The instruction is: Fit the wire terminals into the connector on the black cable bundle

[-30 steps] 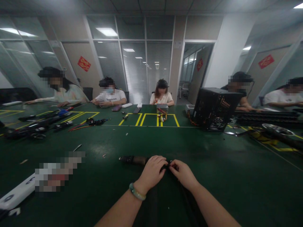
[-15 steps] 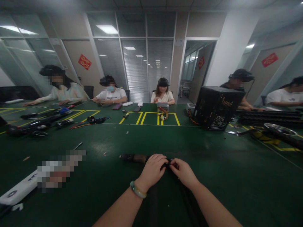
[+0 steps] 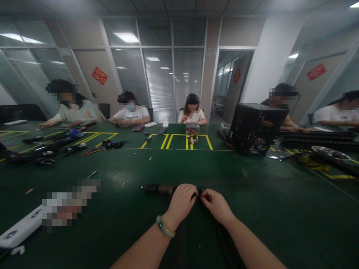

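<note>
Both my hands, left (image 3: 181,203) and right (image 3: 217,205), are pinching a small black part (image 3: 198,194) beside the dark rod (image 3: 158,188).

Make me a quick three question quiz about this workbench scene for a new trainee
1. True or false: the left hand wears a green bracelet.
2. What do both hands pinch? A) a dark cable-like part B) a white remote C) a metal bowl
3. Which side of the green table holds the black computer case, seen from the camera?

Key: 1 true; 2 A, right hand meeting the left; 3 right.
</note>
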`<move>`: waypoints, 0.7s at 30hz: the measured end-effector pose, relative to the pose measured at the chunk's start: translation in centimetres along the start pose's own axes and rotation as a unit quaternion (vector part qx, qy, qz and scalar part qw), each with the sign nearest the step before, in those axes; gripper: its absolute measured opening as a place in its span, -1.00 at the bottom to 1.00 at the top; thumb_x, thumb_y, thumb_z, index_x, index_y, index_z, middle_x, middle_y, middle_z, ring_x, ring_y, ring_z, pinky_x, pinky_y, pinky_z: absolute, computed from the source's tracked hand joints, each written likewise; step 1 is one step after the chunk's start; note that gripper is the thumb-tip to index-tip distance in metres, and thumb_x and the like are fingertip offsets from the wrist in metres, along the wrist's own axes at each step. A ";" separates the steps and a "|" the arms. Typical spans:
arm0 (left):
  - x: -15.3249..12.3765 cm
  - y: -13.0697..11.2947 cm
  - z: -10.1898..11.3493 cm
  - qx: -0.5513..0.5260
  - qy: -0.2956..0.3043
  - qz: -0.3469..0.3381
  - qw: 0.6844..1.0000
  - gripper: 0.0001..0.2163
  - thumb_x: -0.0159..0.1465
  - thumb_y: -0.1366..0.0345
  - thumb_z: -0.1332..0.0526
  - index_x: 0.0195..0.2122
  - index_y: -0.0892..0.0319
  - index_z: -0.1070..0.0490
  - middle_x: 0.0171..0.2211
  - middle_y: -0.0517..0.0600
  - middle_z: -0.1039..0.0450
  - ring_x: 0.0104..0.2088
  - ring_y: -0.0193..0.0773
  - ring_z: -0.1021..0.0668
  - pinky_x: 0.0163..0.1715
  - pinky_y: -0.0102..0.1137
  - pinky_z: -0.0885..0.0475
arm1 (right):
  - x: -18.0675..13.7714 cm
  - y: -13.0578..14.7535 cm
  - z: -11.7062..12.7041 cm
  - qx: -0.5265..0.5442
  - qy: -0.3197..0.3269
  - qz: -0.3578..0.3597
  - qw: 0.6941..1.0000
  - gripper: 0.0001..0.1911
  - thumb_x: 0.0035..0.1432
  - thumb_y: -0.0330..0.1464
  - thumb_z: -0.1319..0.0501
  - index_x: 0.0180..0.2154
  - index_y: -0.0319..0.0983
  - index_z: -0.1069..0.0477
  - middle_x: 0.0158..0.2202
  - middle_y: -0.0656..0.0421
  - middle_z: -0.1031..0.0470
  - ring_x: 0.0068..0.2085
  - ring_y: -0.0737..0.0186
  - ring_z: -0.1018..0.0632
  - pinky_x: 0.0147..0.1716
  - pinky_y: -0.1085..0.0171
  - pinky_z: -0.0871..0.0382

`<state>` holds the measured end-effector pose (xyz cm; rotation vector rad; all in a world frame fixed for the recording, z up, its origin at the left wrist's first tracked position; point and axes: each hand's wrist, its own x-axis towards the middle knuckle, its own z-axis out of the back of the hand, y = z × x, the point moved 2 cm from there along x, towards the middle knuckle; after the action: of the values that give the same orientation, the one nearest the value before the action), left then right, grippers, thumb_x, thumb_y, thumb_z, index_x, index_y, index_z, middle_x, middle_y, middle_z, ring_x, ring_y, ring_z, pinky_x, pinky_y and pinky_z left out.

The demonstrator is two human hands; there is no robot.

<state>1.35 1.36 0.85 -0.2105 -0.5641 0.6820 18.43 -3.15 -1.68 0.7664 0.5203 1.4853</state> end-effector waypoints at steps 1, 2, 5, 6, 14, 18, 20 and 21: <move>0.1 0.0 0.0 0.007 0.003 0.002 1.000 -0.86 0.24 0.47 -0.20 -0.22 0.09 -0.39 -0.11 -0.06 -0.44 -0.05 -0.19 -0.45 0.03 -0.21 -0.28 | 0.0 0.0 0.0 -0.002 0.001 -0.003 1.000 -0.91 0.17 -0.35 -0.17 -0.34 -0.16 -0.45 -0.35 0.24 -0.51 -0.33 0.23 -0.50 -0.37 0.33 -0.26; 0.2 0.0 -0.1 0.014 0.006 0.004 1.000 -0.88 0.25 0.45 -0.20 -0.23 0.09 -0.39 -0.12 -0.06 -0.44 -0.06 -0.18 -0.45 0.02 -0.21 -0.28 | 0.0 0.1 0.0 -0.005 0.000 -0.007 1.000 -0.90 0.17 -0.35 -0.17 -0.33 -0.16 -0.46 -0.35 0.23 -0.52 -0.32 0.23 -0.50 -0.37 0.33 -0.26; 0.6 0.0 -0.1 0.029 0.010 0.005 1.000 -0.92 0.26 0.43 -0.19 -0.26 0.11 -0.40 -0.16 -0.04 -0.45 -0.09 -0.17 -0.45 -0.02 -0.22 -0.30 | 0.0 0.2 0.0 -0.015 -0.005 -0.019 1.000 -0.90 0.18 -0.35 -0.17 -0.33 -0.16 -0.46 -0.34 0.22 -0.52 -0.31 0.21 -0.50 -0.37 0.33 -0.27; 0.7 0.0 -0.2 0.031 0.011 0.004 0.999 -0.93 0.26 0.43 -0.19 -0.27 0.12 -0.40 -0.18 -0.04 -0.46 -0.11 -0.17 -0.46 -0.04 -0.23 -0.30 | 0.0 0.2 -0.1 -0.016 -0.008 -0.021 1.000 -0.90 0.18 -0.35 -0.17 -0.33 -0.16 -0.46 -0.34 0.22 -0.52 -0.31 0.21 -0.51 -0.37 0.33 -0.27; 0.8 0.1 -0.2 0.035 0.015 -0.007 0.999 -0.93 0.28 0.43 -0.17 -0.26 0.12 -0.39 -0.20 -0.03 -0.45 -0.12 -0.16 -0.46 -0.07 -0.23 -0.31 | 0.1 0.0 -0.3 -0.008 -0.020 -0.011 1.000 -0.89 0.19 -0.36 -0.15 -0.32 -0.17 -0.46 -0.33 0.22 -0.51 -0.31 0.21 -0.51 -0.33 0.31 -0.30; 0.4 0.0 -0.1 0.030 0.015 -0.010 0.999 -0.89 0.29 0.43 -0.18 -0.19 0.11 -0.38 -0.16 -0.04 -0.45 -0.10 -0.18 -0.45 -0.05 -0.24 -0.30 | 0.1 0.2 -0.1 -0.018 -0.004 -0.008 1.000 -0.87 0.19 -0.34 -0.15 -0.34 -0.16 -0.47 -0.33 0.21 -0.51 -0.33 0.21 -0.50 -0.36 0.30 -0.29; 0.4 0.0 -0.1 0.028 0.014 -0.006 0.999 -0.89 0.29 0.41 -0.19 -0.18 0.12 -0.37 -0.17 -0.04 -0.45 -0.10 -0.18 -0.45 -0.05 -0.24 -0.30 | 0.1 0.2 -0.1 -0.021 -0.003 -0.003 1.000 -0.87 0.19 -0.33 -0.15 -0.34 -0.16 -0.47 -0.35 0.21 -0.50 -0.34 0.21 -0.49 -0.37 0.30 -0.28; 0.3 0.0 -0.1 0.026 0.014 -0.006 1.000 -0.91 0.29 0.41 -0.19 -0.19 0.12 -0.37 -0.18 -0.04 -0.45 -0.10 -0.18 -0.45 -0.05 -0.24 -0.30 | 0.1 0.2 -0.1 -0.022 -0.005 0.000 1.000 -0.87 0.19 -0.33 -0.15 -0.34 -0.16 -0.47 -0.35 0.22 -0.50 -0.34 0.21 -0.49 -0.37 0.30 -0.27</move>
<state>1.59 1.61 0.94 -0.1675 -0.5192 0.6815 18.28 -3.05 -1.59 0.7392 0.4794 1.4880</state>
